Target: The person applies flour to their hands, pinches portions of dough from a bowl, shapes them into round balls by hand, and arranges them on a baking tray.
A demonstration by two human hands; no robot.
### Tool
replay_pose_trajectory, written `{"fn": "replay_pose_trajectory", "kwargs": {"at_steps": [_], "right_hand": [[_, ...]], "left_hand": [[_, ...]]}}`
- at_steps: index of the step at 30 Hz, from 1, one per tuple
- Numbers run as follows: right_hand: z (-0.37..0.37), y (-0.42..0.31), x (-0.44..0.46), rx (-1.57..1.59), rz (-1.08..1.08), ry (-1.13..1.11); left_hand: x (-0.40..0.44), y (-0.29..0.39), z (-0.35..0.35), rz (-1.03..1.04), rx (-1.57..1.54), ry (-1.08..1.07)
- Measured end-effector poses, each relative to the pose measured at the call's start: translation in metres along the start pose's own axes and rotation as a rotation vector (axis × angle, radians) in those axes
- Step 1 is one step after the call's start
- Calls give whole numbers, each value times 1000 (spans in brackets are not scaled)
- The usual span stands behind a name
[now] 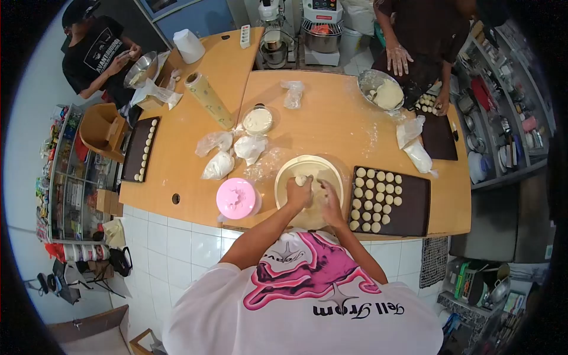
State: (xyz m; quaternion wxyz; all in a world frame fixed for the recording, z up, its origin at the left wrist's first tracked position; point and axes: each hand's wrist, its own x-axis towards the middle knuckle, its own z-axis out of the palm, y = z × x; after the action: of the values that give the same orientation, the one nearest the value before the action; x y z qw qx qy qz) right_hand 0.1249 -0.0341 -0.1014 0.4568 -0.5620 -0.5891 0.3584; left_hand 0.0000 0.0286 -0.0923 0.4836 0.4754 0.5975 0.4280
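Over a wide cream-coloured bowl [288, 171], my left hand [300, 194] is closed on a small ball of dough [301, 180], which bulges out at the top of the fist. My right hand [329, 200] is beside it at the bowl's right side, fingers apart and slightly curled, with nothing seen in it. Just right of the bowl lies a dark tray [410, 205] with rows of round dough balls [380, 186] on its left part. A pink lidded container [236, 199] stands left of the bowl.
Plastic bags of white powder [219, 165], a round tub [258, 120] and a roll of film [209, 101] are beyond the bowl. A person at the back right has a metal bowl [368, 82] and tray [439, 137]. Another person [97, 56] works at the back left.
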Motion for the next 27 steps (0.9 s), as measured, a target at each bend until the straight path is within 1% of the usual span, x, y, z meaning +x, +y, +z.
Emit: {"fn": "replay_pose_trajectory", "kwargs": {"at_steps": [2, 3, 5, 6, 8, 9, 11, 12, 14, 15, 18, 20, 21, 23, 24, 27], "right_hand": [[-13, -27, 9, 72, 13, 46], [-17, -38, 14, 10, -61, 24], [-21, -54, 23, -117, -206, -15], [-22, -57, 27, -102, -157, -47], [-24, -59, 32, -71, -56, -113], [-26, -57, 34, -93, -61, -118], [-33, -52, 39, -138, -73, -129], [-37, -51, 40, -135, -39, -160], [-43, -55, 43, -129, 32, -223], [-43, -54, 44, -128, 20, -223], [-41, -49, 44, -169, -30, -229], [-40, -49, 45, -247, -78, -232], [-38, -51, 45, -253, -23, -251], [-36, -55, 47, -267, 85, -285], [-36, -54, 48, -306, 61, -280], [-33, -43, 49, -384, -24, -270]], "left_hand": [[-9, 10, 0, 72, 120, 12], [-12, 13, 0, 108, 180, 14], [-7, -3, 2, 167, 334, -163], [-3, -12, 4, 197, 411, -252], [-1, -24, 6, 324, 524, -345], [1, -29, 6, 391, 581, -390], [-3, -24, 0, 445, 277, -439], [-4, -21, -5, 468, 125, -462], [-3, -20, -12, 365, 154, -441], [-3, -19, -15, 311, 167, -430], [6, -31, -17, 437, 328, -421], [4, -18, -20, 449, 451, -398], [2, -12, -20, 454, 512, -386], [-3, -3, -17, 415, 433, -330], [-5, -2, -15, 396, 394, -303], [-5, -4, -11, 346, 230, -310]]}}
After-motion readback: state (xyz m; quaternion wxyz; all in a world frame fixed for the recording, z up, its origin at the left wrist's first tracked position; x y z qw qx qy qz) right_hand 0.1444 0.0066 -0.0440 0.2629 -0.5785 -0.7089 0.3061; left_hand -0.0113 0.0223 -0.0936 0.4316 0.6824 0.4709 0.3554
